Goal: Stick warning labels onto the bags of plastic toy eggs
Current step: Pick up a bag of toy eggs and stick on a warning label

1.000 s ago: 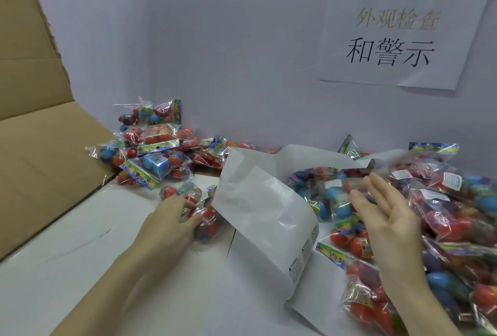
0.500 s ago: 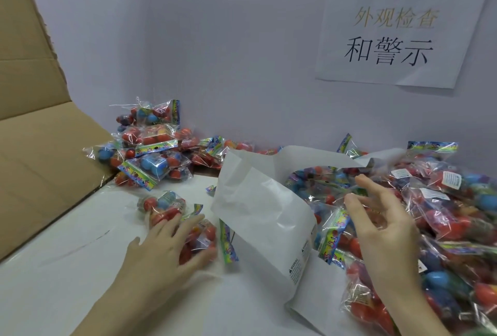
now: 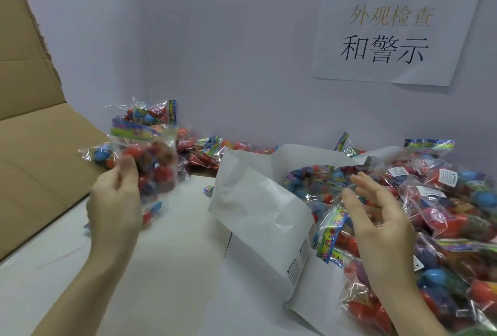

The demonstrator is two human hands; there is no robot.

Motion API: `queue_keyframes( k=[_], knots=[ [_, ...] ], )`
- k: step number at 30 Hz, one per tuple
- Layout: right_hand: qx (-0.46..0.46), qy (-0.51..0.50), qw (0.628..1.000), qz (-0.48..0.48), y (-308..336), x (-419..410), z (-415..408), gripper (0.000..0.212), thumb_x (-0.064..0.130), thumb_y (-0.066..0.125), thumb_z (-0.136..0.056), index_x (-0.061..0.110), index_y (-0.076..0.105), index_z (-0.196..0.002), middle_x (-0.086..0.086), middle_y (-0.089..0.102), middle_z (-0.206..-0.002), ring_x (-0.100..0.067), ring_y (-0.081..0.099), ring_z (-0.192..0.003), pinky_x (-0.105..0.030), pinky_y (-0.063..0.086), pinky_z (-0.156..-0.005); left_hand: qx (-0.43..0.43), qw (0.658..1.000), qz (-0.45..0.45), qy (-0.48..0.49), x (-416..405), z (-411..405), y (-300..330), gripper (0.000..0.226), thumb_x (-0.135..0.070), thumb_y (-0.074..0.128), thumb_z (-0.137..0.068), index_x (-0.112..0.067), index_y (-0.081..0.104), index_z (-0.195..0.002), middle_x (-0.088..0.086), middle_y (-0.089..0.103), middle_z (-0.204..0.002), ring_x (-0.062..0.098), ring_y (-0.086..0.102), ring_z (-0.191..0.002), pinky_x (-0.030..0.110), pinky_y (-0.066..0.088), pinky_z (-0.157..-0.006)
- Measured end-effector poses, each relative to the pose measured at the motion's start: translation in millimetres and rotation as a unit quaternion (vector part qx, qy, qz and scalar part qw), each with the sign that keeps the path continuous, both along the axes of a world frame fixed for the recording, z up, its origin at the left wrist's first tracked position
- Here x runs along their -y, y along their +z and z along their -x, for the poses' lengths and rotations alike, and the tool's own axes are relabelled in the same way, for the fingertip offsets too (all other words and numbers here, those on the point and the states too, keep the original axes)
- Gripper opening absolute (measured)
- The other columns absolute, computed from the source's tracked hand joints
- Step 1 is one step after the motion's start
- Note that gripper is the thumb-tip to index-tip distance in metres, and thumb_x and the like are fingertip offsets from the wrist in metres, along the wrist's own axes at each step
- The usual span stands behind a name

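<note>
two hands over a white worktop (image 3: 174, 268): the left hand (image 3: 115, 201) grips a bag of toy eggs (image 3: 150, 163) lifted near the left edge; the right hand (image 3: 376, 217) hovers, fingers loosely spread, holding nothing, beside a label sheet (image 3: 258, 214).

The label sheet (image 3: 258, 209) stands curled on the table (image 3: 172, 268) between the left hand (image 3: 115, 201) and right hand (image 3: 376, 217). Labelled bags (image 3: 443, 201) lie heaped right of and beyond the right hand; other bags (image 3: 209, 147) lie behind the left hand, with the cardboard box (image 3: 35, 147) to its left.

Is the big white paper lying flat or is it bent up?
Bent up. The white label sheet arches off the table, its upper edge curling over, with warning labels on its lower part.
</note>
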State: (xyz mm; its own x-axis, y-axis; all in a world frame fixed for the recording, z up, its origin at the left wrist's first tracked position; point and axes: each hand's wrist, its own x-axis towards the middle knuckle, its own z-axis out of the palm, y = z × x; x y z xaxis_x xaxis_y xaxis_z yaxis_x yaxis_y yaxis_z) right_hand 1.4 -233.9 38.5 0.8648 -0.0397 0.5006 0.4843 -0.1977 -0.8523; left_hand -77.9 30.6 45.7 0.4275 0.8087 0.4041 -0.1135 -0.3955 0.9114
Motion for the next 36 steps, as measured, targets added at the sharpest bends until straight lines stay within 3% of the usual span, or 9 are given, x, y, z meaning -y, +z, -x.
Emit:
queue_keyframes(
  k=[3,7,11,12,15,21,23,30,36],
  knots=[
    [-0.064,0.101,0.991,-0.055,1,0,-1,0.035,0.059,0.060,-0.066,0.042,0.060,-0.097,0.027,0.065,-0.099,0.007,0.058,-0.097,-0.019,0.045,-0.083,0.090,0.972,0.117,-0.185,44,-2,33,0.036,-0.037,0.047,-0.090,-0.015,0.063,-0.067,-0.007,0.066,-0.054,0.011,0.061,-0.054,0.022,0.053,-0.054],
    [-0.137,0.242,0.957,-0.081,3,-6,1,0.073,0.082,0.067,-0.036,0.034,0.071,-0.091,0.017,0.071,-0.095,-0.002,0.067,-0.086,-0.018,0.052,-0.071,0.015,0.922,0.055,-0.383,106,-13,35,0.047,-0.046,0.044,-0.075,-0.007,0.067,-0.064,0.003,0.063,-0.053,0.009,0.054,-0.043,0.017,0.045,-0.046],
    [-0.158,0.270,0.941,-0.133,7,-6,6,0.027,0.038,0.081,-0.053,0.031,0.076,-0.078,0.003,0.074,-0.076,-0.010,0.069,-0.070,-0.018,0.053,-0.059,-0.045,0.870,0.089,-0.482,130,-27,29,0.041,-0.054,0.053,-0.073,-0.017,0.068,-0.067,-0.004,0.067,-0.060,0.005,0.063,-0.054,0.014,0.048,-0.051],
    [-0.159,0.265,0.940,-0.145,8,-4,6,0.026,0.024,0.083,-0.050,0.026,0.076,-0.074,0.001,0.072,-0.070,-0.011,0.067,-0.064,-0.018,0.051,-0.055,-0.053,0.868,0.083,-0.486,130,-31,26,0.039,-0.057,0.063,-0.072,-0.019,0.069,-0.067,-0.004,0.068,-0.063,0.006,0.064,-0.058,0.014,0.049,-0.054],
    [-0.169,0.253,0.939,-0.160,11,-2,8,0.029,0.036,0.073,-0.045,0.023,0.076,-0.070,-0.002,0.070,-0.064,-0.015,0.066,-0.058,-0.023,0.054,-0.052,-0.058,0.878,0.063,-0.471,129,-36,18,0.032,-0.047,0.080,-0.060,-0.020,0.074,-0.075,0.000,0.072,-0.073,0.010,0.068,-0.070,0.017,0.052,-0.059],
    [-0.173,0.267,0.941,-0.117,10,-3,8,0.030,0.030,0.080,-0.045,0.018,0.076,-0.072,-0.007,0.070,-0.065,-0.017,0.065,-0.056,-0.021,0.050,-0.046,-0.043,0.855,0.160,-0.492,126,-35,11,0.035,-0.031,0.073,-0.054,-0.010,0.073,-0.081,0.002,0.073,-0.073,0.012,0.069,-0.067,0.017,0.051,-0.057],
    [-0.180,0.287,0.935,-0.107,9,-1,5,0.027,0.014,0.083,-0.052,0.017,0.076,-0.077,-0.010,0.071,-0.072,-0.018,0.067,-0.065,-0.022,0.052,-0.052,-0.043,0.858,0.143,-0.491,125,-34,8,0.036,-0.029,0.079,-0.055,-0.009,0.072,-0.084,0.001,0.073,-0.075,0.013,0.069,-0.069,0.018,0.051,-0.059],
    [-0.217,0.347,0.899,-0.152,14,2,5,0.052,0.028,0.072,-0.055,0.015,0.067,-0.105,-0.022,0.065,-0.110,-0.039,0.061,-0.105,-0.053,0.049,-0.088,-0.042,0.870,0.103,-0.479,121,-28,0,0.032,-0.038,0.077,-0.057,-0.023,0.075,-0.085,-0.003,0.074,-0.083,0.010,0.069,-0.082,0.019,0.053,-0.069],
    [-0.195,0.257,0.931,-0.169,13,-2,7,0.023,0.027,0.070,-0.051,0.016,0.077,-0.070,-0.008,0.073,-0.078,-0.020,0.066,-0.077,-0.034,0.052,-0.078,-0.064,0.887,0.098,-0.446,113,-25,-5,0.051,-0.038,0.082,-0.038,-0.028,0.072,-0.087,0.000,0.073,-0.080,0.006,0.067,-0.073,0.017,0.051,-0.059]
  ],
)
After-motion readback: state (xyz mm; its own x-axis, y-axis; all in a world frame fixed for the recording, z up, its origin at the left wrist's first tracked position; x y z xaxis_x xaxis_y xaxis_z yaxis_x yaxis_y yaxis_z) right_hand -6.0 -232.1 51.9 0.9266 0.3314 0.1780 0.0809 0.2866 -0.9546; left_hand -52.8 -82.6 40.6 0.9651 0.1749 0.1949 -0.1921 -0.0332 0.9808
